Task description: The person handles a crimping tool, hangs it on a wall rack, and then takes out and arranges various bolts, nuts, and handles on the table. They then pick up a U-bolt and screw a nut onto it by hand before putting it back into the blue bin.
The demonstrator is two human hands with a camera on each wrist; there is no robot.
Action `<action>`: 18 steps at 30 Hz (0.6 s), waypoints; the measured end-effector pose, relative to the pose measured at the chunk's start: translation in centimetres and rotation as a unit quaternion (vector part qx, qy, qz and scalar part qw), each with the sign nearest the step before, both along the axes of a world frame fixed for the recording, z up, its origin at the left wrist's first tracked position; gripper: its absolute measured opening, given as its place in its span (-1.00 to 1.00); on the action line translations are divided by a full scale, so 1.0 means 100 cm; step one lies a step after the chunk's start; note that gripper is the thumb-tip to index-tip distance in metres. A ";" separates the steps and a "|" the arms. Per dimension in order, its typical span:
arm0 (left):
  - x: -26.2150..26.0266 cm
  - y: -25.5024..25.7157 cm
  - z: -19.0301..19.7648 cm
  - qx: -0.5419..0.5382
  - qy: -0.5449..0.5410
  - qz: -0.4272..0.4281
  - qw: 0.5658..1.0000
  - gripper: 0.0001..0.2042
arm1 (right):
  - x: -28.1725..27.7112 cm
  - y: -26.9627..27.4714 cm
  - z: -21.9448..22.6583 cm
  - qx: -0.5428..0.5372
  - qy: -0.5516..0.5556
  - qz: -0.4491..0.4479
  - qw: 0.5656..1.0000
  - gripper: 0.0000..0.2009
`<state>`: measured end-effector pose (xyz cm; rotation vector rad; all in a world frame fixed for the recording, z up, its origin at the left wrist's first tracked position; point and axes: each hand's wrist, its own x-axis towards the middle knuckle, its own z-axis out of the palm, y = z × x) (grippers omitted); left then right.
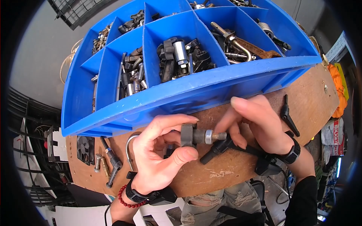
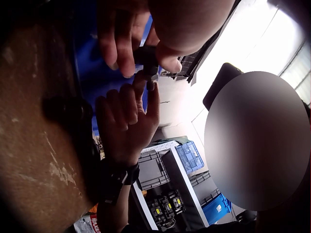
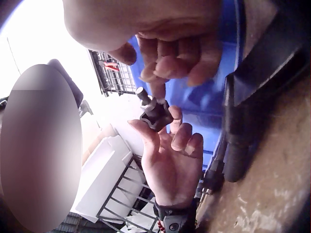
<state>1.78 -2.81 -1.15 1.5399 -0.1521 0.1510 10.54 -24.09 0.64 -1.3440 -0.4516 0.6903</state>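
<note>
My left hand (image 1: 154,150) grips a black star knob (image 1: 187,135) between thumb and fingers, above the table's front. From the knob a threaded stud points right, with a silver nut (image 1: 208,136) on it. My right hand (image 1: 264,122) is beside the stud, one finger reaching to the nut while the thumb stands raised. In the right wrist view, that finger (image 3: 158,90) lies right at the nut, and the stud's tip (image 3: 141,92) shows free of the thumb. Beneath the right hand, a black clamping lever (image 1: 210,153) lies on the wooden table (image 1: 226,175).
A large blue divided bin (image 1: 196,84) stands behind the hands, its compartments holding knobs, bolts and levers. Left on the table lie another clamping lever (image 1: 113,160), a bolt (image 1: 98,162), a bent metal hook (image 1: 130,148) and a black square part (image 1: 86,150). Another black lever (image 1: 288,116) lies right.
</note>
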 end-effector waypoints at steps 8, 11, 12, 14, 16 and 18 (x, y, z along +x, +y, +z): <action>0.001 -0.002 0.000 0.013 -0.005 0.010 1.000 -0.36 | 0.002 -0.001 0.004 0.029 -0.077 -0.042 0.996 -0.33; 0.001 -0.001 0.000 0.016 -0.008 0.011 1.000 -0.36 | -0.002 0.001 0.001 0.073 -0.064 -0.032 0.995 -0.51; 0.001 -0.001 0.000 0.015 -0.007 0.010 1.000 -0.36 | -0.001 0.001 0.001 0.065 -0.073 -0.021 0.995 -0.51; 0.001 -0.001 -0.001 0.014 -0.005 0.009 1.000 -0.36 | 0.003 -0.001 0.001 -0.023 -0.060 0.006 0.998 -0.38; 0.001 -0.001 0.000 0.013 -0.007 0.008 1.000 -0.36 | 0.004 -0.002 0.001 -0.060 -0.061 0.001 0.996 -0.32; 0.001 -0.001 0.001 0.011 -0.008 0.009 1.000 -0.36 | 0.001 -0.001 0.001 -0.045 -0.075 -0.034 0.996 -0.31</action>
